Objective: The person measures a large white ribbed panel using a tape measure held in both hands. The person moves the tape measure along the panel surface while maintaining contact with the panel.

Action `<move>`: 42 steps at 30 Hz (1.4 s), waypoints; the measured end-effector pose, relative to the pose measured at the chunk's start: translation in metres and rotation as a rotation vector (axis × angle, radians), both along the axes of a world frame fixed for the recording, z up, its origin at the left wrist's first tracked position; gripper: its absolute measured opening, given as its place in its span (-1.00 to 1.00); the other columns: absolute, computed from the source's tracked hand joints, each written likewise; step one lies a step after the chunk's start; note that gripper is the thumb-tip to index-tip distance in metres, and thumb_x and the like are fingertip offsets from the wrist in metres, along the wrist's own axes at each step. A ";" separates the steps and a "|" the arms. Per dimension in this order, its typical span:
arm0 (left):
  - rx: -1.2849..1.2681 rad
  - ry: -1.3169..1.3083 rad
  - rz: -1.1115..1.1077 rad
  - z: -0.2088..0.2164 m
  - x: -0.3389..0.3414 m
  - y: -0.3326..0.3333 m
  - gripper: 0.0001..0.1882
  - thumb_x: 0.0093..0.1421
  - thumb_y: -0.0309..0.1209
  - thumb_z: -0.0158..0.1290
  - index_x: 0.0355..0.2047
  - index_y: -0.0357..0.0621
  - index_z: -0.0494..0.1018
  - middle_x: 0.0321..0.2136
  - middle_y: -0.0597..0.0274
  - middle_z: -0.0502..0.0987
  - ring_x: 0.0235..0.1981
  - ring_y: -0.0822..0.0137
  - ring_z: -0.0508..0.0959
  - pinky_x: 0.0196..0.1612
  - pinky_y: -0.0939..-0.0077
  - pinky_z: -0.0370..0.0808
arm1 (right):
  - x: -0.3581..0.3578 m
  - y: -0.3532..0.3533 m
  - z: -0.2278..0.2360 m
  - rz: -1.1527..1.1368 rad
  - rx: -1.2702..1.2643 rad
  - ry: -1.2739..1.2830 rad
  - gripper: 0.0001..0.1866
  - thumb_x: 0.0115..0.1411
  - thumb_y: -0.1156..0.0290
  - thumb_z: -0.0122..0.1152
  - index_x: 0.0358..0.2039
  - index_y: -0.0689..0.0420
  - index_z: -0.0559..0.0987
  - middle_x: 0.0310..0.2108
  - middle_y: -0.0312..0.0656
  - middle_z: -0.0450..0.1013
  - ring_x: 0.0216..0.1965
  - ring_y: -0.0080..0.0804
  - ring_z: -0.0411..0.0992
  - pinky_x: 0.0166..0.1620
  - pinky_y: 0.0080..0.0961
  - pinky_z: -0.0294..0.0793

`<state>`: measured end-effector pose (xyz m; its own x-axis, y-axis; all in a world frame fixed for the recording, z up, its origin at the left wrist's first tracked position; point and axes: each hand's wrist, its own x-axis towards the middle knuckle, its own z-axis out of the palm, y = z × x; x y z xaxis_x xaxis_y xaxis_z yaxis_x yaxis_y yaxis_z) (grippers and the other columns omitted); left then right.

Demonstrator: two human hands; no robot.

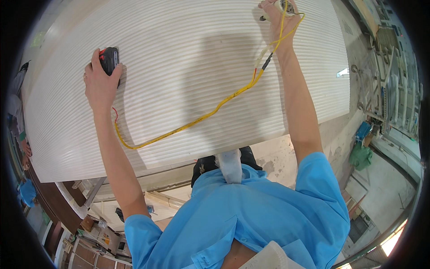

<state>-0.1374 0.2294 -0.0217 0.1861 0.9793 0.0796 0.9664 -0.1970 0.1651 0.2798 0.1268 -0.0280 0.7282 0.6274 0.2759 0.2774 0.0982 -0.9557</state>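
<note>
My left hand (pixel 99 83) is closed around a black and red power-tool battery pack (pixel 109 61), on the left part of a white ribbed panel (pixel 179 89). At the far right of the panel, my right hand (pixel 280 27) grips a pale, rounded piece with a dark inside (pixel 286 7); I cannot make out its kind. Thin yellow wires loop across that hand. They join a yellow cable (pixel 197 120) through a dark wrapped splice. The cable sags across the panel, and its other end, with a short red wire, lies beside my left forearm.
The panel's near edge runs just in front of my waist. On the right stand metal racks (pixel 394 85), with a green bag (pixel 360 157) and a blue item (pixel 363 130) on the floor. Another person's hand (pixel 27 149) shows at the far left.
</note>
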 end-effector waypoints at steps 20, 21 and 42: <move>-0.004 -0.004 0.013 0.001 0.002 0.000 -0.12 0.15 0.01 0.26 0.44 0.13 0.23 0.21 -0.08 0.44 0.23 -0.17 0.46 0.17 -0.08 0.52 | 0.012 0.008 -0.012 0.080 0.012 0.137 -0.82 0.10 0.55 0.41 -0.29 0.15 0.58 -0.42 -0.26 0.50 -0.41 -0.48 0.47 -0.33 -0.45 0.51; 0.001 0.004 0.011 0.001 0.002 0.000 -0.12 0.15 0.01 0.26 0.44 0.13 0.23 0.21 -0.08 0.44 0.23 -0.17 0.45 0.17 -0.08 0.52 | 0.009 0.008 -0.012 0.066 0.017 0.137 -0.82 0.10 0.55 0.40 -0.29 0.15 0.58 -0.42 -0.26 0.50 -0.41 -0.49 0.47 -0.33 -0.46 0.51; -0.009 0.009 0.014 -0.004 0.008 0.025 -0.13 0.16 0.02 0.24 0.44 0.11 0.24 0.23 -0.11 0.43 0.24 -0.19 0.45 0.17 -0.11 0.52 | 0.020 0.024 -0.004 0.075 0.154 0.098 -0.87 0.12 0.53 0.37 -0.35 0.16 0.56 -0.46 -0.28 0.49 -0.42 -0.47 0.47 -0.35 -0.45 0.50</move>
<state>-0.1298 0.2544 -0.0258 0.1727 0.9826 0.0691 0.9706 -0.1817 0.1581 0.2996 0.1511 -0.0324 0.7092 0.6367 0.3026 0.1700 0.2621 -0.9499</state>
